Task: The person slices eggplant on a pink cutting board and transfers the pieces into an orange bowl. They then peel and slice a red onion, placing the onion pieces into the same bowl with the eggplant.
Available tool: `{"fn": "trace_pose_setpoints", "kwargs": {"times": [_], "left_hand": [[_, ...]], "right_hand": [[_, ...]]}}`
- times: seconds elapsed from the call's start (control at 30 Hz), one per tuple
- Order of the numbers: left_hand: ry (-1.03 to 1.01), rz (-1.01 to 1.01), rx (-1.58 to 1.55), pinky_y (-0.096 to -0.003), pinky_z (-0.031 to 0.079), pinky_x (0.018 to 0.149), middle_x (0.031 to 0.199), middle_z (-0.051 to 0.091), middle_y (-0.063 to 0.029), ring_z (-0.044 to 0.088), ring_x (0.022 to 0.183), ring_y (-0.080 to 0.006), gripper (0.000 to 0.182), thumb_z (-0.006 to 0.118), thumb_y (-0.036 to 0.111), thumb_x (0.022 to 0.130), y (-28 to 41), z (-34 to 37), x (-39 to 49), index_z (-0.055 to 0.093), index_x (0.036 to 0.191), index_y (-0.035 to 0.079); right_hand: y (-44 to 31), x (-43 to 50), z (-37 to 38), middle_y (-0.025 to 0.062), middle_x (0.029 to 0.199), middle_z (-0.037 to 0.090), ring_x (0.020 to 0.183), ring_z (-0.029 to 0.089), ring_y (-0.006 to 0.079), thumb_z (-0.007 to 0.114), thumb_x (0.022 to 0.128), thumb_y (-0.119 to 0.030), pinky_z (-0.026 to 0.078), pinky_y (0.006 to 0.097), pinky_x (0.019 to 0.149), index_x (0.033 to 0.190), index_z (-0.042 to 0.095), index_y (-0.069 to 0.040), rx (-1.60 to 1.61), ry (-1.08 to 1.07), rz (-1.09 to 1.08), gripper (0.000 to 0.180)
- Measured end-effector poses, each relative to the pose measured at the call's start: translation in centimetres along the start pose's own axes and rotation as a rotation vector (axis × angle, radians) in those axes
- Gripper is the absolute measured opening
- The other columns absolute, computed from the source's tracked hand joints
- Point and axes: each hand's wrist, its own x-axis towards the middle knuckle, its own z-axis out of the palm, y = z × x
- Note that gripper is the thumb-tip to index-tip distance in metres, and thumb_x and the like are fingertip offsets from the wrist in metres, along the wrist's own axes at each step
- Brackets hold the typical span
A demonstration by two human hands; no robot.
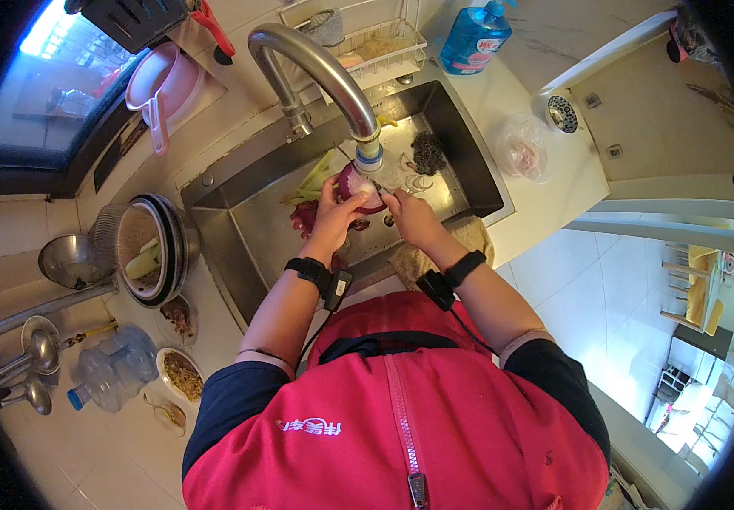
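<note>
My left hand (334, 217) holds a halved or partly peeled red onion (353, 183) over the sink, its pale layered face showing. My right hand (415, 218) is closed at the onion's right side, around what looks like the handle of a thin knife (382, 190); most of it is hidden by the fingers, onion and faucet. Directly above the onion is the nozzle of the steel faucet (367, 124). Below, in the steel sink (265, 248), lie purple onion skins (304, 217), green leafy scraps (316, 178) and a dark scouring ball (427, 153).
A tan cloth (469, 239) drapes over the sink's front edge. Blue detergent bottle (475, 38) and knotted plastic bag (522, 150) stand to the right. Stacked bowls and a colander (144, 245), a plastic jug (115, 370) and a food bowl (180, 375) occupy the left counter.
</note>
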Motion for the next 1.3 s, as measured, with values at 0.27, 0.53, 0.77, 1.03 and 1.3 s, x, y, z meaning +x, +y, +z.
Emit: {"fn": "trace_pose_setpoints", "kwargs": {"times": [0.27, 0.53, 0.77, 1.03, 1.3], "left_hand": [[-0.058, 0.015, 0.013, -0.0459, 0.05, 0.093, 0.131, 0.048, -0.013, 0.053, 0.116, -0.0282, 0.061, 0.061, 0.004, 0.088, 0.4, -0.5, 0.2, 0.028, 0.138, 0.01], [-0.143, 0.098, -0.236, -0.0576, 0.042, 0.101, 0.137, 0.043, -0.0115, 0.046, 0.125, -0.034, 0.062, 0.055, -0.003, 0.085, 2.6, -2.0, 1.0, 0.029, 0.139, 0.014], [-0.14, 0.017, -0.206, -0.0519, 0.043, 0.1, 0.135, 0.045, -0.0122, 0.048, 0.124, -0.0312, 0.075, 0.058, -0.012, 0.076, 1.7, -3.9, 0.1, 0.029, 0.141, 0.011], [-0.175, 0.044, -0.262, -0.0572, 0.041, 0.103, 0.139, 0.042, -0.0129, 0.045, 0.127, -0.0347, 0.076, 0.057, -0.008, 0.079, 1.2, -3.4, -0.7, 0.025, 0.144, 0.012], [-0.13, 0.071, -0.19, -0.0548, 0.045, 0.098, 0.135, 0.045, -0.012, 0.051, 0.12, -0.0316, 0.068, 0.056, -0.009, 0.081, 0.8, -1.8, -1.0, 0.028, 0.14, 0.011]], "right_hand": [[1.5, 0.6, 0.7, 0.0288, 0.082, 0.062, 0.084, 0.059, 0.0471, 0.045, 0.098, -0.039, 0.047, 0.0483, 0.072, 0.089, 0.059, 0.003, 0.124, -0.02, -0.016, 0.045], [6.6, -0.5, 0.8, 0.0282, 0.083, 0.063, 0.083, 0.06, 0.0462, 0.043, 0.098, -0.042, 0.047, 0.0484, 0.072, 0.092, 0.06, 0.004, 0.156, -0.016, 0.12, 0.05], [6.0, -0.8, -0.3, 0.0258, 0.085, 0.064, 0.086, 0.061, 0.044, 0.042, 0.098, -0.042, 0.047, 0.0466, 0.075, 0.093, 0.059, 0.004, 0.25, -0.048, 0.208, 0.049], [0.8, -4.1, -2.1, 0.0286, 0.081, 0.061, 0.08, 0.058, 0.0485, 0.046, 0.098, -0.039, 0.047, 0.0502, 0.066, 0.095, 0.058, 0.001, 0.13, -0.045, 0.038, 0.042], [1.2, -3.2, -0.1, 0.028, 0.076, 0.061, 0.076, 0.058, 0.0484, 0.044, 0.098, -0.038, 0.045, 0.0538, 0.065, 0.092, 0.056, 0.001, 0.002, -0.002, 0.032, 0.041]]}}
